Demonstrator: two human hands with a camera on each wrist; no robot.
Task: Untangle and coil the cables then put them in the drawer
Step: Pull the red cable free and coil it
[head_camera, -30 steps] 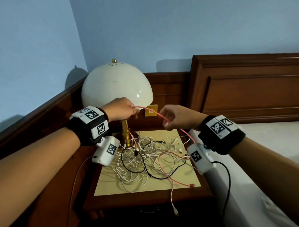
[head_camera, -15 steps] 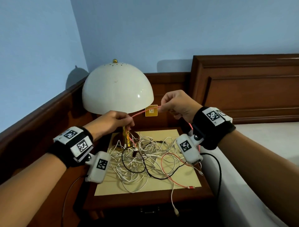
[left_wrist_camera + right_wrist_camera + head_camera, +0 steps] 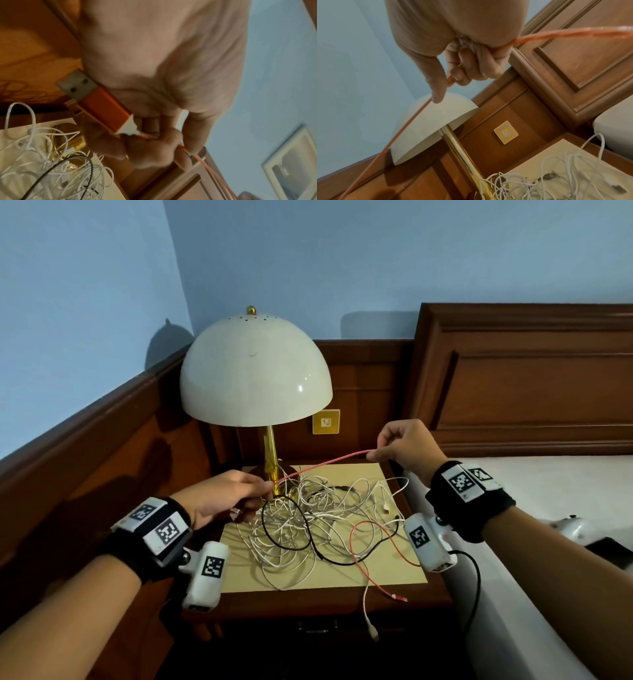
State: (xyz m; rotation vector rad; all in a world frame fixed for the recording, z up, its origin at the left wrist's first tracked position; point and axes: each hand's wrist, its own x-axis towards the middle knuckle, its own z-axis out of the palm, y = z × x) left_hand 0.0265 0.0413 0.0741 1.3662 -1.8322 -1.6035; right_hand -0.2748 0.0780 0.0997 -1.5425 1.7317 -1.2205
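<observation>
A red-orange cable (image 3: 322, 464) is stretched taut between my two hands above the nightstand. My left hand (image 3: 233, 498) grips it near its USB plug (image 3: 96, 100), fingers curled round the cord (image 3: 193, 155). My right hand (image 3: 400, 446) pinches the cable (image 3: 556, 35) higher up, to the right of the lamp. The rest of the red cable (image 3: 371, 553) loops down onto the yellow mat, its other plug (image 3: 399, 597) near the front edge. A tangle of white cables (image 3: 308, 522) and a black cable (image 3: 291, 529) lies on the mat. The drawer front (image 3: 318, 628) below looks closed.
A lamp with a cream dome shade (image 3: 255, 371) and brass stem (image 3: 270, 457) stands at the back of the nightstand (image 3: 308, 601). A wooden headboard (image 3: 534, 378) and a white mattress (image 3: 548, 494) lie to the right. A white cable end (image 3: 371, 628) hangs over the front edge.
My left hand has dropped and drawn back toward the lamp base with the plug end. My right hand rose, then moved right and lowered, and the red cable between them is now longer.
</observation>
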